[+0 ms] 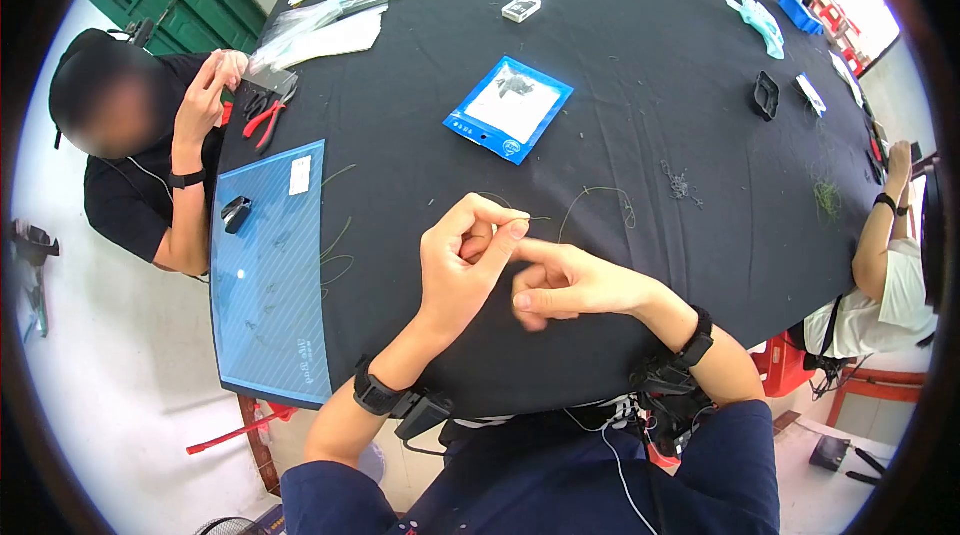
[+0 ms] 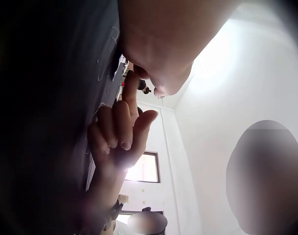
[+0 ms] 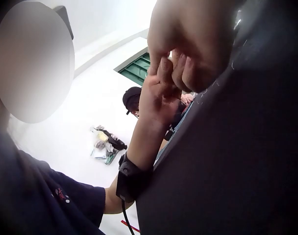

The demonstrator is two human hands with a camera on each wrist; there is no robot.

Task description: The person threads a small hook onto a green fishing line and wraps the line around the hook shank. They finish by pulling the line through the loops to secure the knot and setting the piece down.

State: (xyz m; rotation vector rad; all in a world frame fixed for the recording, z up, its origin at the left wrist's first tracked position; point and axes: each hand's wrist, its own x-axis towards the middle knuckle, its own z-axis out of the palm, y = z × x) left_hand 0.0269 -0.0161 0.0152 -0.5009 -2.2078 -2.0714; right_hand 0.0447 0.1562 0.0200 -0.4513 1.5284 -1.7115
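My left hand [image 1: 460, 255] pinches a thin greenish line [image 1: 541, 218] between thumb and forefinger, and a short end of it pokes out past the fingertips. Close beside it, my right hand [image 1: 585, 285] stretches its forefinger to the left hand's fingers. In the left wrist view the right hand [image 2: 117, 129] has its thumb held apart and its other fingers loosely bent. A loop of thin line [image 1: 590, 189] curves over the black cloth just beyond the hands. The right wrist view shows the left hand [image 3: 161, 95] partly hidden behind the right.
A blue-edged packet [image 1: 515, 105] lies ahead on the black tablecloth [image 1: 400, 115]. Left is a blue ruled board [image 1: 270, 305] with loose lines beside it, and red-handled pliers [image 1: 262, 125]. A tangle of dark bits [image 1: 680, 183] lies right. Other people sit at both sides.
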